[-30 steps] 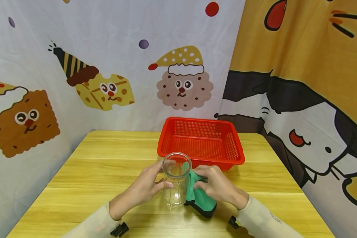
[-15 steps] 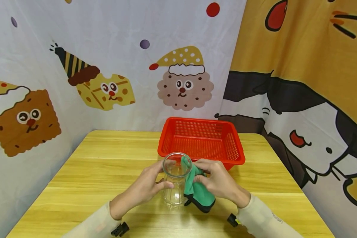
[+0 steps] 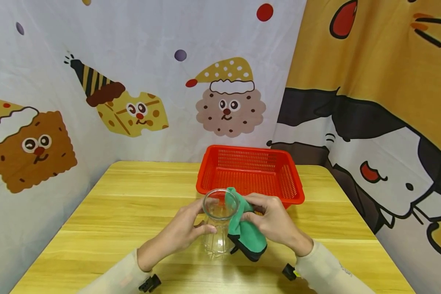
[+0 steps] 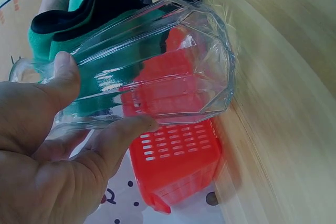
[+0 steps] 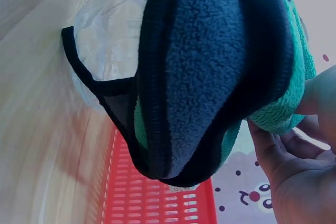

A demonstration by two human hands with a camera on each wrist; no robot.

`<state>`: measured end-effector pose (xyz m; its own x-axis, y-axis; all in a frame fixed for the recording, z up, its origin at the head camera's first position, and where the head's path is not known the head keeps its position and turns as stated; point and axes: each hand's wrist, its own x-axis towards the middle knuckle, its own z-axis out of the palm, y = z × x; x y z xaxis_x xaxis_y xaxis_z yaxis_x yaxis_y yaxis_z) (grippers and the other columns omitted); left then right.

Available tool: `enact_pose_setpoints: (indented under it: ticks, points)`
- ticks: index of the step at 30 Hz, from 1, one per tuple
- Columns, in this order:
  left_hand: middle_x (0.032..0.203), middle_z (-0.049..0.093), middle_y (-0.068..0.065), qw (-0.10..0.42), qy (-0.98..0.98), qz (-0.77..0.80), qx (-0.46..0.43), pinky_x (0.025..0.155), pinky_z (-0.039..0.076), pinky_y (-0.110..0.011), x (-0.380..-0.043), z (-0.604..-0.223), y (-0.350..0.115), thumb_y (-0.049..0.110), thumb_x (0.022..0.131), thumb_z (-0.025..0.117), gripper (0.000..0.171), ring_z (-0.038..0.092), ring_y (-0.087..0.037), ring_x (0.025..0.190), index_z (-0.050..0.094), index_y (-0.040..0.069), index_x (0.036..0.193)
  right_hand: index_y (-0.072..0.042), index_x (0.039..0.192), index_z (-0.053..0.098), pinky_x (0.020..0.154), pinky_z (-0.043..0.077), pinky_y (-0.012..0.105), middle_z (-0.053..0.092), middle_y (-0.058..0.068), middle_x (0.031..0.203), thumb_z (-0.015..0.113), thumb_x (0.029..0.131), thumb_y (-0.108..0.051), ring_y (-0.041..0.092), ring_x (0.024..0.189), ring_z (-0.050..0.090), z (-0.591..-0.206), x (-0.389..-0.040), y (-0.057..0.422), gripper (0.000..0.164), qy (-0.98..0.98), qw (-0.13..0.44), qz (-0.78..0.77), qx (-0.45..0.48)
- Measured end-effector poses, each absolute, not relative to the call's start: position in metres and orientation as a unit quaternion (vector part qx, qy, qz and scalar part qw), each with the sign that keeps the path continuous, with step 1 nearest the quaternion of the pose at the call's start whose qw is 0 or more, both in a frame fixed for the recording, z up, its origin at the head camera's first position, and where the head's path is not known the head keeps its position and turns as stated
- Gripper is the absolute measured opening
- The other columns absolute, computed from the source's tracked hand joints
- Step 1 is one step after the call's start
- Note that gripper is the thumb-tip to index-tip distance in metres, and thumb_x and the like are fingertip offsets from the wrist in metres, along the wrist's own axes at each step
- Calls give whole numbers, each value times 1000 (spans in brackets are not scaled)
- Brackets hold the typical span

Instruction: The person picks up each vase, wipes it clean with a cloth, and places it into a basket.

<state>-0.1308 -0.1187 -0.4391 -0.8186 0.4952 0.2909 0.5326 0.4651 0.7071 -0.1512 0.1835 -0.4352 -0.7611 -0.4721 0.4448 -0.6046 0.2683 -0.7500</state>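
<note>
A clear glass jar (image 3: 216, 234) with a wide round rim and faceted sides stands upright on the table. My left hand (image 3: 189, 224) grips it near the neck from the left, thumb in front and fingers behind. On its right, my right hand (image 3: 273, 220) pinches a green cloth (image 3: 250, 237) with black edging and holds it against the jar's rim and side. In the right wrist view the cloth (image 5: 205, 72) hangs folded, with a grey-blue face and a black loop, hiding part of the jar (image 5: 107, 40). The left wrist view shows the jar's faceted body (image 4: 157, 72).
Just behind the jar and cloth a red perforated plastic basket (image 3: 250, 179) sits on the light wooden table (image 3: 143, 192). A curtain (image 3: 150, 41) with cartoon prints hangs around the table's back and sides.
The right hand has shifted the cloth slightly upward along the jar's right side, and the cloth now lies higher at the rim. The left hand and jar stay nearly in place.
</note>
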Motion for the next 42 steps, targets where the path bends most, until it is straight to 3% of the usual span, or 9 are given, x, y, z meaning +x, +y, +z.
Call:
enact_pose_setpoints:
  ticks: [15,24,30,42]
  points:
    - [152,78,-9,17,-852,-425,-306,112,69,-59,-131,-441,-119,18,99,92,71,78,-35,138,60,13,162,-6,142,82,90,75,31,86,8,128,90,99,3,13,108,87,-428,-150,186,45,-790,58,521,318]
    - [151,77,-10,18,-855,-420,-304,102,71,-42,-130,-441,-119,16,99,92,71,78,-35,137,59,13,162,-7,142,83,92,74,30,86,8,129,90,99,4,14,110,86,-427,-150,186,45,-794,53,516,317]
    - [153,76,-12,21,-855,-418,-307,105,70,-45,-130,-439,-118,14,99,92,72,77,-36,140,59,12,163,-10,141,83,93,75,34,86,6,129,89,100,1,17,109,86,-427,-150,186,42,-795,55,512,320]
    - [153,75,-16,12,-850,-429,-305,94,68,-29,-130,-440,-118,11,99,91,71,76,-41,139,59,9,162,-12,139,85,94,76,38,84,5,129,89,102,0,16,108,85,-427,-149,187,39,-799,52,504,324]
